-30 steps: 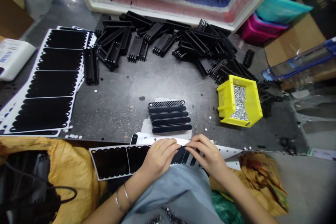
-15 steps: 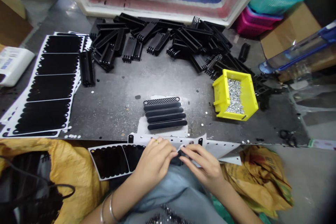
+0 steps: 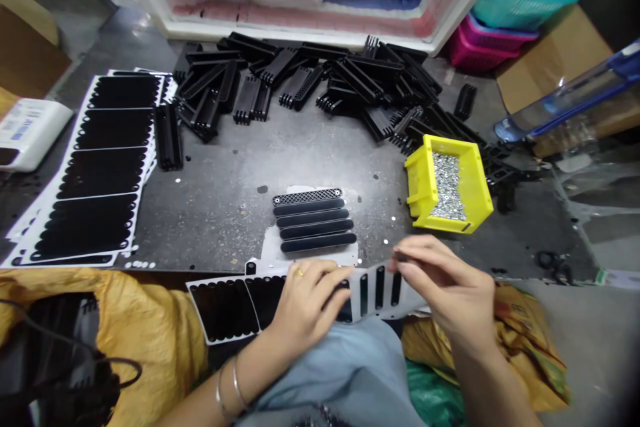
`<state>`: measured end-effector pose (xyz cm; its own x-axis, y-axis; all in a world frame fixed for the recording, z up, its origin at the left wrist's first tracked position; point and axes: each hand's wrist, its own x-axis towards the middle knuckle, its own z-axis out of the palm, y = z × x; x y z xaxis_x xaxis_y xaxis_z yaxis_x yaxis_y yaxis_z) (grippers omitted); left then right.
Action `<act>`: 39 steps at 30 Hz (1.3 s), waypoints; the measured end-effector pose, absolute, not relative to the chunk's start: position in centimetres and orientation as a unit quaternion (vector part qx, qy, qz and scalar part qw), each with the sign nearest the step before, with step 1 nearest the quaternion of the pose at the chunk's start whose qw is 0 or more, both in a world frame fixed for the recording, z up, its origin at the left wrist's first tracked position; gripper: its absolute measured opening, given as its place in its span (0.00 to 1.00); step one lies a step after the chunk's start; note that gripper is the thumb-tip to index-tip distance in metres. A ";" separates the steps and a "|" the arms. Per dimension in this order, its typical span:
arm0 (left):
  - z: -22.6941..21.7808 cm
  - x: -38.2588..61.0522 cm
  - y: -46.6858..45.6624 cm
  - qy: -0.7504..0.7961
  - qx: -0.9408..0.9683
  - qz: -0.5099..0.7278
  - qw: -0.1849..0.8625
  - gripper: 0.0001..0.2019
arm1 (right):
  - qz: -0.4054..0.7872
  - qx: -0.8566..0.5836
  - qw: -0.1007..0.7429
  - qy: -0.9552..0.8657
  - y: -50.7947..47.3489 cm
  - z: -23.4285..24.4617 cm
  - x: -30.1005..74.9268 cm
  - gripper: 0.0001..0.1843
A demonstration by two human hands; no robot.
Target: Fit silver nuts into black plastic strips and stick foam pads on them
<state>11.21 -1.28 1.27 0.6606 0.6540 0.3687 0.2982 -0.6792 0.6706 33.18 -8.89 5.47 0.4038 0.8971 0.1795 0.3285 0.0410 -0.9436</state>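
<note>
A sheet of black oblong stickers (image 3: 227,310) on white backing stretches along the table's front edge above my lap. My left hand (image 3: 310,300) grips this sheet near its middle, fingers bent over it. From there a white strip (image 3: 371,290) with dark long oblongs runs to the right; whether those are cut-outs or stickers I cannot tell. Its right end is pinched between thumb and fingers of my right hand (image 3: 450,287), which is raised. Just beyond my hands, several black slats (image 3: 317,242) lie in a row on white paper, the farthest with a lattice face.
Black plastic parts (image 3: 300,73) are heaped along the back. Sticker sheets (image 3: 107,153) are stacked at left, beside a white device (image 3: 33,133). A yellow bin (image 3: 425,207) of small metal pieces stands at right. Yellow sacks (image 3: 150,327) flank my lap.
My right hand has moved right and up, away from my left hand, drawing the white strip out between them. The sticker sheet has shifted slightly right.
</note>
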 end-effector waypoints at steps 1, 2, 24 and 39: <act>1.7 11.1 -0.8 0.281 0.863 0.316 0.275 0.09 | 0.240 -0.625 0.521 -0.529 -6.9 5.7 32.8 0.12; 2.0 10.8 0.0 0.298 0.859 0.328 0.257 0.08 | 0.224 -0.604 0.497 -0.581 -4.6 5.6 32.2 0.10; 0.6 7.9 11.5 0.539 0.680 0.306 0.392 0.09 | 0.216 -0.482 0.326 -0.784 8.7 1.9 28.2 0.09; 0.1 7.5 12.2 0.539 0.688 0.300 0.383 0.09 | 0.276 -0.582 0.364 -0.673 6.2 3.1 35.1 0.08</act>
<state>7.54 12.19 0.13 0.2396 0.9709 -0.0004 0.5112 -0.1258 0.8502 35.12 6.24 3.05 -0.0576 0.9840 0.1685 0.5831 0.1702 -0.7944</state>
